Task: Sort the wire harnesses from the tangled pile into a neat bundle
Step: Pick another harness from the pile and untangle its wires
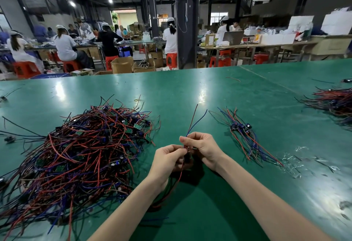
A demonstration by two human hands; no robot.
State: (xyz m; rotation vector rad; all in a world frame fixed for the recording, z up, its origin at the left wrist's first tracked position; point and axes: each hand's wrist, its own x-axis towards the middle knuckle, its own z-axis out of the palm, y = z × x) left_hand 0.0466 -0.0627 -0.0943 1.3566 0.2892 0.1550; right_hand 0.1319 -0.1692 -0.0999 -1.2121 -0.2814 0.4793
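A big tangled pile (80, 156) of red, blue and black wire harnesses with small green boards lies on the left of the green table (190, 92). In front of me both hands hold one wire harness (196, 120) above the table. My left hand (167, 161) pinches it near its dark middle part, and my right hand (202, 145) grips it just above. Its red and blue ends stick up past my fingers, and its other wires hang down under my left wrist. A small neat bundle (242, 130) of harnesses lies to the right of my hands.
Another heap of wires (335, 101) sits at the table's right edge. Clear plastic scraps (293, 162) lie right of the neat bundle. Loose wires lie along the left edge. Beyond the table, people sit on red stools at benches, with cardboard boxes and a dark pillar.
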